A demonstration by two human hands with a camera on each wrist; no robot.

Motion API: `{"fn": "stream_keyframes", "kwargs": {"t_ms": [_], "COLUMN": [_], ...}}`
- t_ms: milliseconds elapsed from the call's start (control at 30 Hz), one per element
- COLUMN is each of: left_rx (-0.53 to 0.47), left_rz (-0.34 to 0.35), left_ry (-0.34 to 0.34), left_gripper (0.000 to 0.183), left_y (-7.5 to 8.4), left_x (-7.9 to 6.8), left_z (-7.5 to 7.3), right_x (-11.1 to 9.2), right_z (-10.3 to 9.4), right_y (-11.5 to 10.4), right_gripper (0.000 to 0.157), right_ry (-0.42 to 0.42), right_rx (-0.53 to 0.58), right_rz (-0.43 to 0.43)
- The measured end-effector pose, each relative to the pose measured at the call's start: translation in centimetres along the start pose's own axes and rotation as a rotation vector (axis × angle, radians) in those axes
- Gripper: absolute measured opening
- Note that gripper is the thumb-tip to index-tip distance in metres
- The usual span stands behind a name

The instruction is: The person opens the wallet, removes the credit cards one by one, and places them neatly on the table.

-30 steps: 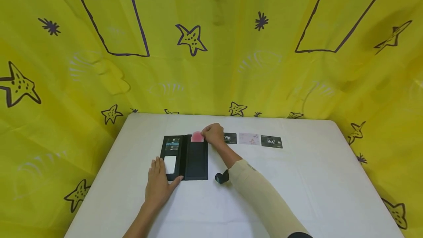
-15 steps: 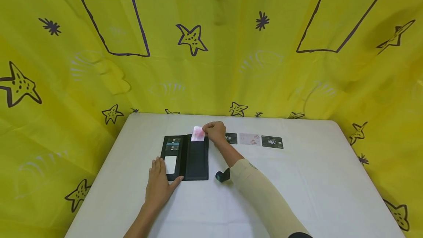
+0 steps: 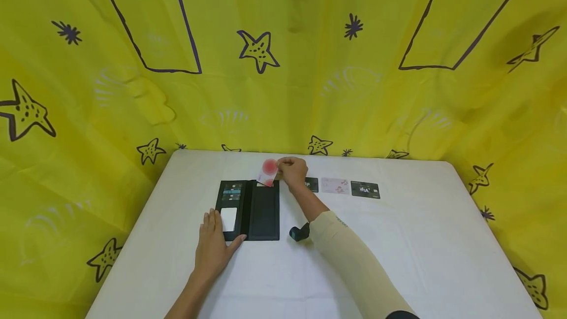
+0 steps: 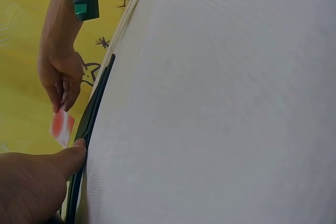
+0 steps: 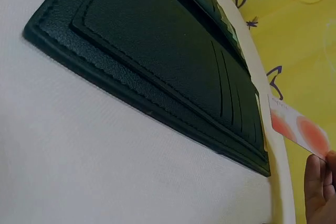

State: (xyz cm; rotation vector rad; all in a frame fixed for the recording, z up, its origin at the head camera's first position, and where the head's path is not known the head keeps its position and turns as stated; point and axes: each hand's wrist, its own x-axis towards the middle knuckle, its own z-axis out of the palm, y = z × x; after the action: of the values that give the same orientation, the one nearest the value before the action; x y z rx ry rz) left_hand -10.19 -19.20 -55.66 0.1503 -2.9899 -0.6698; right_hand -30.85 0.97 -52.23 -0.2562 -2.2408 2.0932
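A black leather wallet (image 3: 265, 215) lies unfolded on the table, its right panel showing several card slots in the right wrist view. My left hand (image 3: 213, 242) rests on its lower left part with fingers extended, the thumb (image 4: 73, 158) touching the near edge. Between the thumb and fingers of my right hand (image 3: 294, 172) is a pink-and-white card (image 3: 268, 171) with a red circle. That card (image 5: 300, 128) is tilted, just past the top end of the right panel. A white card (image 3: 228, 219) shows in the wallet's left panel, with colourful card edges above it.
Right of the wallet lie a black Vip card (image 3: 312, 184), partly behind my right hand, a pale pink card (image 3: 335, 185) and another black Vip card (image 3: 365, 190). A yellow patterned curtain (image 3: 283, 107) hangs behind the white table (image 3: 398, 250).
My right hand has drawn the pink-and-white card upward from the wallet's right panel and tilted it, moving slightly right and away. The left hand has stayed on the wallet.
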Motion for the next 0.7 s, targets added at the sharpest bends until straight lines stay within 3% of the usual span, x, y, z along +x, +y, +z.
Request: {"fn": "stream_keyframes", "kwargs": {"t_ms": [367,500,700], "left_rx": [0.001,0.004,0.002], "left_rz": [-0.004,-0.004,-0.003], "left_ry": [-0.006,-0.001,0.000], "left_gripper": [0.107,0.108,0.107], "left_y": [0.0,0.1,0.1], "left_x": [0.1,0.1,0.0], "left_z": [0.0,-0.1,-0.1], "right_x": [-0.3,-0.9,-2.0], "right_z": [-0.9,-1.3,-2.3], "right_y": [-0.5,-1.0,-1.5], "right_gripper": [0.002,0.015,0.025], "right_ry": [0.015,-0.003,-0.043], "right_rx": [0.251,0.335,0.307], "right_rz": [0.074,0.121,0.178]}}
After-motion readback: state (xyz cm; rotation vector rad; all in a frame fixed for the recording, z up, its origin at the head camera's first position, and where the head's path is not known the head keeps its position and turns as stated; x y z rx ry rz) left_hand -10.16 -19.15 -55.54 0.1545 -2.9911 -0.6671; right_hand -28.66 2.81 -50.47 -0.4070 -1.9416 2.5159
